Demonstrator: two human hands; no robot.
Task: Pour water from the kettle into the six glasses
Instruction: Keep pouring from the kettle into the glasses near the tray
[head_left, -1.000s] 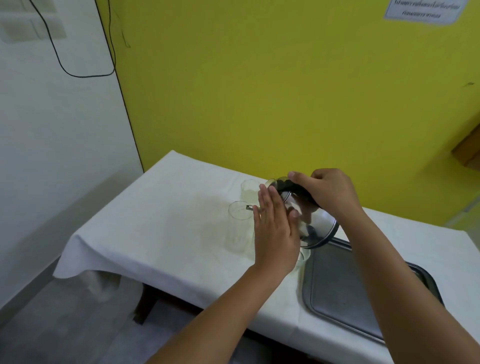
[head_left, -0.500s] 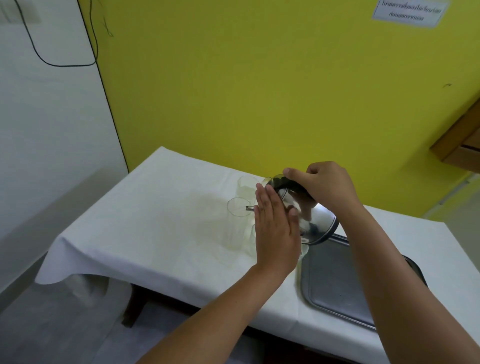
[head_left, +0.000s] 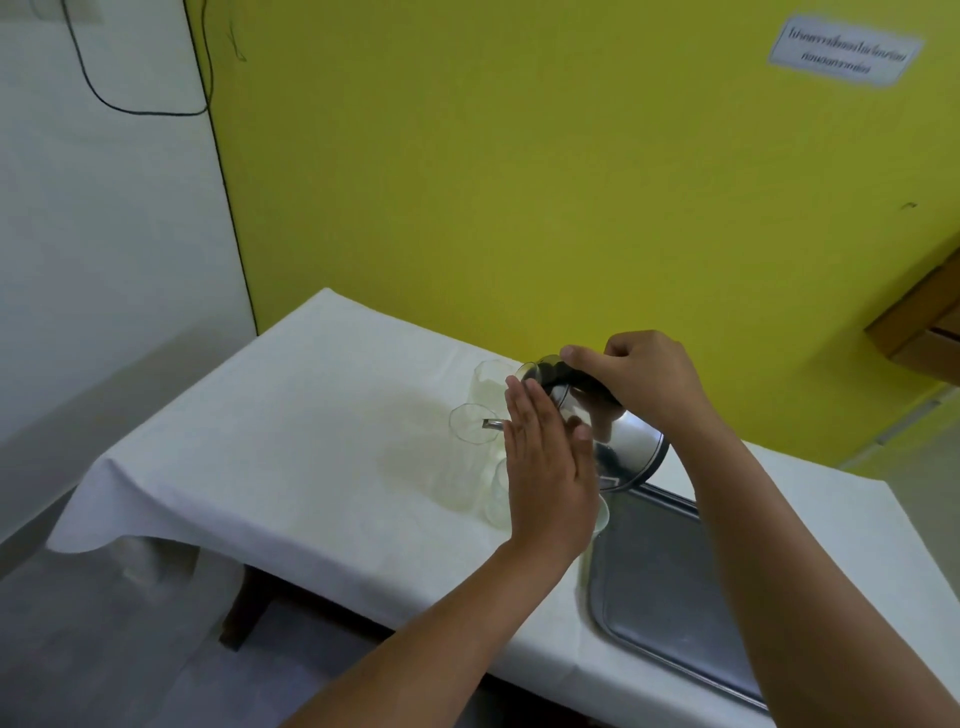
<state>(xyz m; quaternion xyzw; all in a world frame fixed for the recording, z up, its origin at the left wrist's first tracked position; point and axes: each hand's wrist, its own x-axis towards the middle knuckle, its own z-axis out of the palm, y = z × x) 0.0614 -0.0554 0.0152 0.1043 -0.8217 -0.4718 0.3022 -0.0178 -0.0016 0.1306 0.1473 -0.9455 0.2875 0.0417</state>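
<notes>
Kettle tilted over the glasses on the desk (head_left: 291, 467).

My right hand (head_left: 649, 382) grips the black handle of the steel kettle (head_left: 626, 447), its spout (head_left: 491, 425) over a clear glass (head_left: 470, 434); my left hand (head_left: 545, 467), flat and released, rests against the kettle's side beside a metal tray (head_left: 675, 597).

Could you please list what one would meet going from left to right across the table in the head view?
Glass under the spout → left hand → tilted kettle → right hand → metal tray.
</notes>
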